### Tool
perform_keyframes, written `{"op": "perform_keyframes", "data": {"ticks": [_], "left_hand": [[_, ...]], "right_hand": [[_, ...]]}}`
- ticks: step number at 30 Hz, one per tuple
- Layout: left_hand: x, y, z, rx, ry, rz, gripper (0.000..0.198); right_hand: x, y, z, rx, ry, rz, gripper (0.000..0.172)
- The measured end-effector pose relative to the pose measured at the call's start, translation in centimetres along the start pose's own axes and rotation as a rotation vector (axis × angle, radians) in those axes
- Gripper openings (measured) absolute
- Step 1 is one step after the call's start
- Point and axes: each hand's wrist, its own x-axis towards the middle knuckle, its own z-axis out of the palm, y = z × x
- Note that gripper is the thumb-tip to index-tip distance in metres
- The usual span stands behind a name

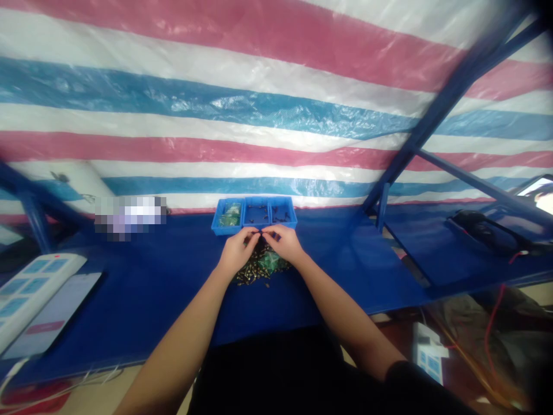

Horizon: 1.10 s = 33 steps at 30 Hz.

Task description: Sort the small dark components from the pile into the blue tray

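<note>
A small dark part (260, 234) is pinched at the meeting point of both hands, just in front of the tray's near wall. It is too small to show which way it points or how its long axis lies. The left hand (237, 251) comes in from 7 o'clock and the right hand (280, 242) from 5 o'clock, wrists low, forearms angled inward. The fingertips (254, 232) of both hands are closed together on the part, and the other fingers are curled.

Directly under the hands lies a loose heap of dark pieces with brass-coloured pins (254, 271), with green plastic (272, 264) on it. At 12 o'clock stands a blue three-compartment tray (254, 223): green bagged items (230, 214) fill the left compartment, and small black pieces (276, 215) lie in the right one.

All this sits on a blue table cover (345, 271). A white power strip (37, 294) lies at 9 o'clock, a black object (484, 230) at 3 o'clock, and a striped tarpaulin (259, 127) hangs beyond.
</note>
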Motion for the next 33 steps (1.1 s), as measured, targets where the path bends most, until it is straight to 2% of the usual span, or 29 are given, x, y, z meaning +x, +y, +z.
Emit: {"op": "perform_keyframes", "data": {"ticks": [6,13,19,26,33], "left_hand": [[0.01,-0.45,0.11,0.038,0.012,0.042,0.028],[0.01,-0.35,0.1,0.043,-0.011,0.026,0.028],[-0.06,-0.53,0.28,0.047,0.016,0.031,0.03],[0.03,-0.87,0.4,0.062,0.045,0.101,0.027],[0.0,-0.68,0.3,0.093,0.039,0.089,0.027]], "right_hand": [[-0.03,-0.17,-0.06,0.002,0.01,-0.002,0.02],[-0.12,-0.06,0.03,-0.007,0.0,-0.006,0.02],[-0.09,-0.15,-0.07,-0.01,0.004,-0.015,0.02],[-0.08,-0.32,-0.08,-0.012,0.004,-0.038,0.02],[-0.12,-0.01,0.05,-0.016,0.004,-0.036,0.021]]}}
